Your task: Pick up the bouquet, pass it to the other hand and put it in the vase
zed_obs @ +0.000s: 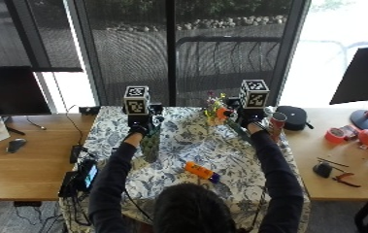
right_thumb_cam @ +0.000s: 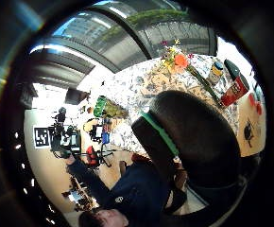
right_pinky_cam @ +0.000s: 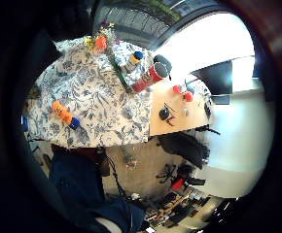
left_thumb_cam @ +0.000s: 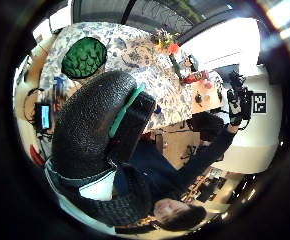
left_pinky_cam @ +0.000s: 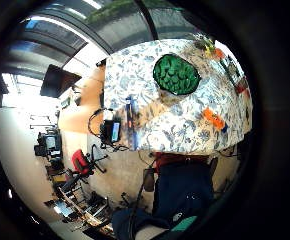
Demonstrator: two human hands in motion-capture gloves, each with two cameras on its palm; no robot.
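Observation:
A bouquet (zed_obs: 218, 113) of orange, yellow and pink flowers lies on the floral tablecloth (zed_obs: 183, 145) at the far right, its green stem pointing toward the red can. A green textured vase (zed_obs: 150, 143) stands at the left. My left hand (zed_obs: 138, 129) hovers just above and behind the vase, holding nothing. Beside the bouquet's stem end, my right hand (zed_obs: 253, 125) hovers, also holding nothing. The palm views look down on the vase (left_pinky_cam: 176, 75) and the bouquet (right_thumb_cam: 175, 59) from well above. A relaxed thumb (left_thumb_cam: 90, 145) shows in each thumb side view.
An orange bottle (zed_obs: 199, 171) lies on the cloth near the person. A red can (zed_obs: 276, 123) and a small jar (right_pinky_cam: 133, 59) stand by the bouquet's stem. A dark pouch (zed_obs: 293, 118) and tools sit on the wooden table at the right; a phone (zed_obs: 83, 177) is at the left.

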